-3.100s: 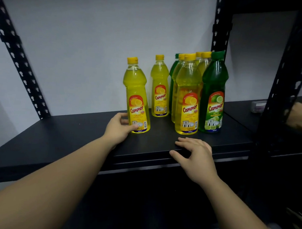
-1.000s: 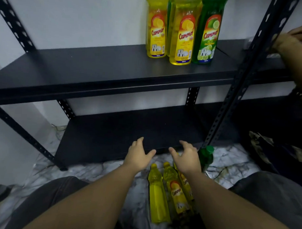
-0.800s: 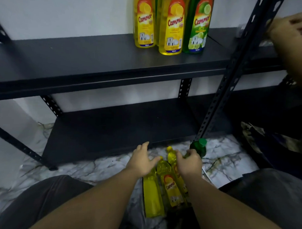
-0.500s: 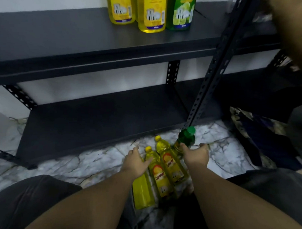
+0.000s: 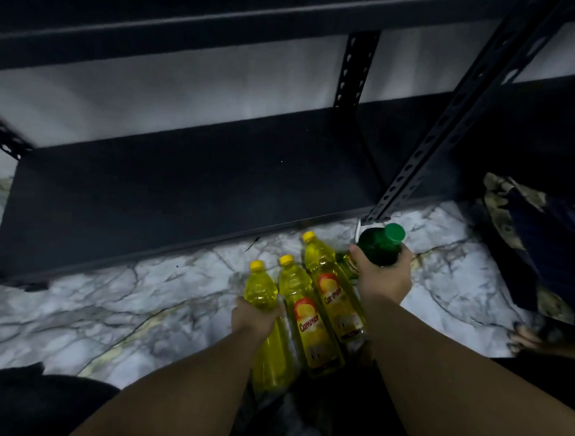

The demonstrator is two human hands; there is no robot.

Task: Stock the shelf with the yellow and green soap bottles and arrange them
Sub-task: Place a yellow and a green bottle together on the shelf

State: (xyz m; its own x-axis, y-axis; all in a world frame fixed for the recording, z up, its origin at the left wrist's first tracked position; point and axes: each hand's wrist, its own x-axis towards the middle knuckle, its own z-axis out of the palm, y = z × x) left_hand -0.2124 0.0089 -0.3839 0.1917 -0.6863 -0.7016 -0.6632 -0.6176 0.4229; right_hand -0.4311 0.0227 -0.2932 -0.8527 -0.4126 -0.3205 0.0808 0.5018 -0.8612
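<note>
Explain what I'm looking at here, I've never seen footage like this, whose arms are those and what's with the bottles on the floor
There is no machine here. A person wears a camera on the head, so the one picture looks down along their own two bare arms.

They are low in front of a dark metal shelf, whose bottom board shows above a marble-patterned floor.

Three yellow soap bottles lie side by side on the floor. The left hand grips the leftmost yellow bottle. The middle bottle and the right one are not held.

The right hand holds a green bottle with its fingers wrapped round it.
</note>
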